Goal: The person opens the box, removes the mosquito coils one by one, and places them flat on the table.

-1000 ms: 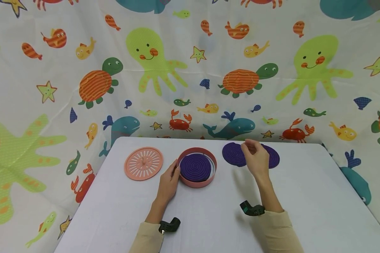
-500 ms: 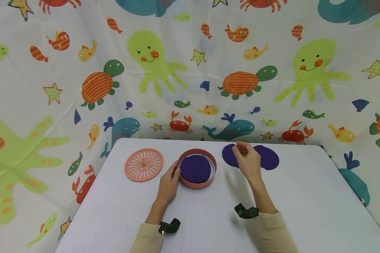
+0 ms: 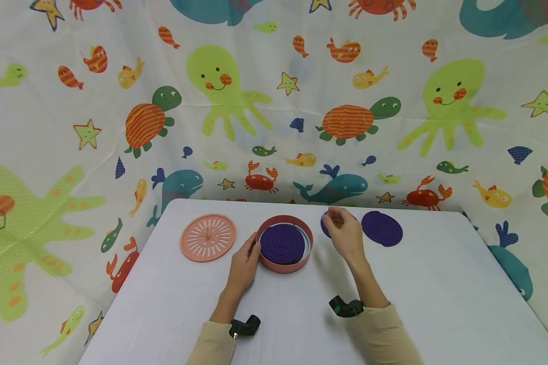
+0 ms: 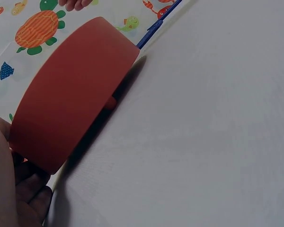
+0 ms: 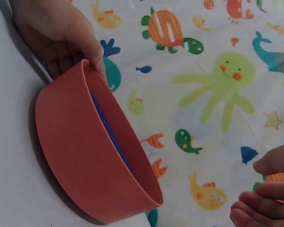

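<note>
My left hand [image 3: 244,261] grips the side of a round, salmon-pink container [image 3: 283,269] with its thumb near the rim. Inside lies a purple mosquito coil [image 3: 282,244]. In the left wrist view the container's wall [image 4: 73,94] hides part of the fingers. My right hand [image 3: 347,238] hovers to the right of the container, in front of another purple coil [image 3: 324,229], which it partly covers. Thumb and fingers of the right hand [image 5: 270,194] are bent loosely and apart in the right wrist view, with nothing between them.
A pink slotted lid [image 3: 207,238] lies left of the container. One more purple coil [image 3: 382,229] lies at the right, near the back edge of the white table [image 3: 438,284]. A curtain [image 3: 274,101] printed with sea animals hangs behind the table.
My right hand has moved left toward the container, uncovering the rightmost coil and covering more of the other one. The left hand and container have stayed in place.
</note>
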A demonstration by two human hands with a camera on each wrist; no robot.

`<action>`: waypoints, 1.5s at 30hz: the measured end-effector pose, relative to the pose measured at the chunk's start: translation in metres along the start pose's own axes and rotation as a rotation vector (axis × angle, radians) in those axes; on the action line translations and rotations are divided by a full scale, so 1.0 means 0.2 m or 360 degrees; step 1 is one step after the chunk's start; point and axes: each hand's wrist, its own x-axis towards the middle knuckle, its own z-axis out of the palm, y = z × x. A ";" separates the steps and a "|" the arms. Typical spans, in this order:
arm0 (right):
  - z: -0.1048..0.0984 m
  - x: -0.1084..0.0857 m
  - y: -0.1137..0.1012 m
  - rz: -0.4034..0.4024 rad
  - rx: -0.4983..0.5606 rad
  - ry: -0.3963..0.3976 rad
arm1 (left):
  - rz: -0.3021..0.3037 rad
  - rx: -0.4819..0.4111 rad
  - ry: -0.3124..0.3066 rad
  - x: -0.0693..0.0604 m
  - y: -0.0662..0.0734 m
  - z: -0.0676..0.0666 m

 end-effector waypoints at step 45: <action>0.25 -0.04 -0.05 -0.0030 -0.0030 -0.0278 | -0.0026 -0.0016 -0.0019 0.00 0.02 0.00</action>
